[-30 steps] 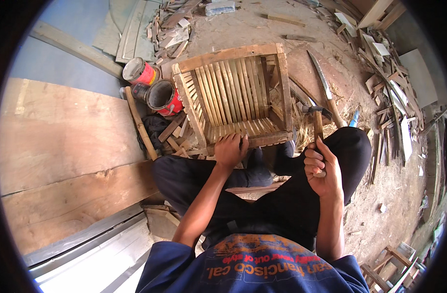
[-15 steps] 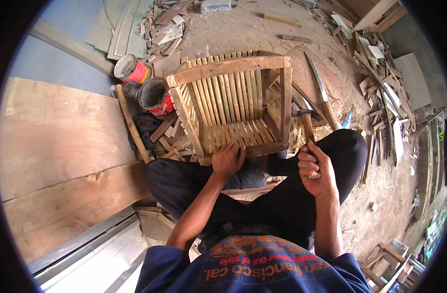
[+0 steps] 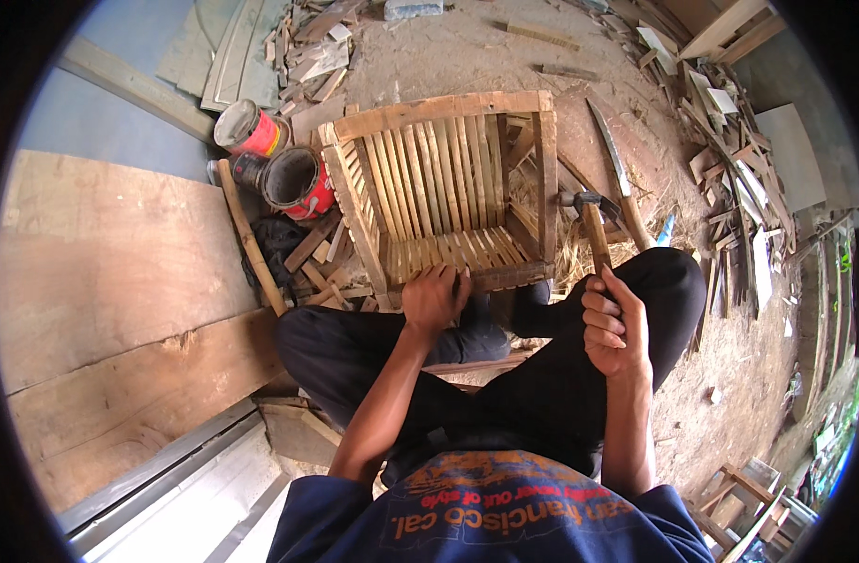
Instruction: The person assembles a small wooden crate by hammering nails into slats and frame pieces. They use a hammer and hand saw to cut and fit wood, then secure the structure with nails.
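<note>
A slatted wooden crate-like frame stands in front of my bent legs, its open side facing up toward me. My left hand is closed over its near rail, fingers curled on the wood. In my right hand is a hammer, gripped by its wooden handle. The metal head is just right of the frame's right-hand post, and I cannot tell whether the two touch.
A long-bladed saw or knife lies right of the frame. Two paint cans stand left, near a wooden pole. Wood scraps pile along the right. A plywood panel fills the left side.
The hammer has risen slightly away from me, bringing its head closer to the frame's right post. The frame has shifted a little left and tilted, with my left hand still on its near rail.
</note>
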The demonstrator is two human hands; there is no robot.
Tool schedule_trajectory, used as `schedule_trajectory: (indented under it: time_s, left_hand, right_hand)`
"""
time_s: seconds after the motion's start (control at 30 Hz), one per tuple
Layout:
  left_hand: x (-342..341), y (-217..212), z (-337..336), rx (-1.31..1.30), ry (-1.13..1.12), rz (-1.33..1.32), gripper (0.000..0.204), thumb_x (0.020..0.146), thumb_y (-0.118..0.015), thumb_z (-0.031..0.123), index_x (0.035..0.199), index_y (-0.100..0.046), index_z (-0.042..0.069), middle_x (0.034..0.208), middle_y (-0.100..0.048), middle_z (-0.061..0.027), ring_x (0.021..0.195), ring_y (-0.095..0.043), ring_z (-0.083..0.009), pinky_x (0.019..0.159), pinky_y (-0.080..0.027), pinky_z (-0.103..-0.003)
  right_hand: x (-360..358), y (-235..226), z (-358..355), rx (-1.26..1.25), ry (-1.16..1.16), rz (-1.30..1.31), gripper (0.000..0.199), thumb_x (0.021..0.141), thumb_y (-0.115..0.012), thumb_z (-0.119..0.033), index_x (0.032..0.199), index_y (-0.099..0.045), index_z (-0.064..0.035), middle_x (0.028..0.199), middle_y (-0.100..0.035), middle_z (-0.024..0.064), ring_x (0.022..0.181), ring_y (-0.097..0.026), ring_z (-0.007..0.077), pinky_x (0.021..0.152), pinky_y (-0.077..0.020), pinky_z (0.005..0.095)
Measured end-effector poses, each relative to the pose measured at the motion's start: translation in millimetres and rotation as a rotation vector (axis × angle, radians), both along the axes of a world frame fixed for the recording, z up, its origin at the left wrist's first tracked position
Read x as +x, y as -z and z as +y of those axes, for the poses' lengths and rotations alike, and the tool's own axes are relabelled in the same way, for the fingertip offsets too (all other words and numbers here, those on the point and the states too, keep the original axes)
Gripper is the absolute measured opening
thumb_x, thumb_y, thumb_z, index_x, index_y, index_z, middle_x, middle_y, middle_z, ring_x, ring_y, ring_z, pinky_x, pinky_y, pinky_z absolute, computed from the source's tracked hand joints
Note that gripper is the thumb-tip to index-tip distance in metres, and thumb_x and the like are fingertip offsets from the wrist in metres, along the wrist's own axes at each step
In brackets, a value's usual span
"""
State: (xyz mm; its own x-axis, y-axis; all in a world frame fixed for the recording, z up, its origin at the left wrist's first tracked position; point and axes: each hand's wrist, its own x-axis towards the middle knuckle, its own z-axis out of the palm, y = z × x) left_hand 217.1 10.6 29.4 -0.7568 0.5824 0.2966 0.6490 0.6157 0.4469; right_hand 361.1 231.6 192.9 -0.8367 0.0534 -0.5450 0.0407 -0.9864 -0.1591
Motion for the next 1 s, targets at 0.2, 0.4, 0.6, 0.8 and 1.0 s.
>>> schedule_trajectory:
  time_s: [0.2,0.4,0.6,0.8,1.0]
  left_hand:
    - [-26,-4,8,-0.005,-0.019,0.077,0.03,0.09,-0.062,0.03,0.069,-0.061,0.008,0.07,-0.064,-0.0092,0.064,-0.065,-0.0289,0.06,-0.052,-0.041]
    - [-54,-17,22,0.002,-0.071,0.094,0.036,0.09,-0.062,0.031,0.064,-0.062,0.007,0.065,-0.064,-0.0113,0.058,-0.064,-0.0303,0.057,-0.052,-0.041]
    - [-85,-24,30,0.006,-0.076,0.071,0.048,0.094,-0.058,0.037,0.059,-0.059,0.004,0.057,-0.06,-0.0161,0.053,-0.063,-0.0356,0.055,-0.05,-0.046]
    - [-106,-27,36,-0.078,-0.09,-0.005,0.053,0.096,-0.055,0.043,0.061,-0.063,0.003,0.058,-0.062,-0.0182,0.053,-0.063,-0.0366,0.053,-0.05,-0.048]
    - [-110,-28,38,-0.066,-0.094,-0.007,0.055,0.096,-0.054,0.044,0.06,-0.062,0.003,0.056,-0.061,-0.0182,0.051,-0.062,-0.0357,0.052,-0.049,-0.047]
  right_hand:
    - [-7,1,-2,0.001,0.201,-0.059,0.026,0.106,-0.047,-0.024,0.09,-0.052,-0.0047,0.063,-0.033,-0.0063,0.046,-0.031,0.0033,0.035,-0.0285,0.0181]
    - [-3,2,5,-0.043,0.122,-0.063,0.025,0.104,-0.052,-0.025,0.088,-0.053,-0.0058,0.063,-0.035,-0.0068,0.045,-0.03,0.002,0.036,-0.028,0.0175]
    - [-1,8,3,0.027,0.099,-0.11,0.023,0.102,-0.056,-0.023,0.087,-0.053,-0.0063,0.063,-0.035,-0.0068,0.045,-0.03,0.0012,0.036,-0.0276,0.0164]
    - [0,5,1,0.04,0.08,-0.082,0.027,0.104,-0.052,-0.024,0.086,-0.052,-0.003,0.064,-0.036,-0.0049,0.045,-0.031,0.0019,0.037,-0.0304,0.0173]
    - [-1,1,0,0.059,0.071,-0.106,0.027,0.104,-0.051,-0.023,0.086,-0.052,-0.0034,0.064,-0.035,-0.0052,0.045,-0.031,0.0017,0.037,-0.0311,0.0173]
